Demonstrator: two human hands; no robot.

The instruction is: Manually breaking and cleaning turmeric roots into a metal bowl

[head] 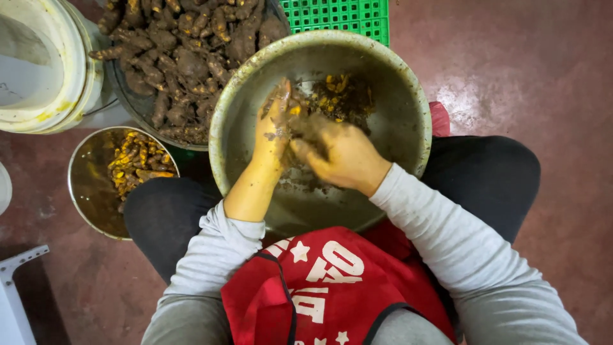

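A muddy root [295,121] is gripped by the left hand [271,131] over the large metal bowl [408,147] and scraped by the closed right hand [338,153]; turning it to an uncleaned side is judged next.

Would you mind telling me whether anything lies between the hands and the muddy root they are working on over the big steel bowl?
Nothing visible does: the left hand and right hand already meet on the muddy brown root piece, above the large round steel bowl on the lap.

Dull smeared metal bowl [408,96], rough earthy roots [185,57], glossy red floor [511,64], green plastic crate [338,16]
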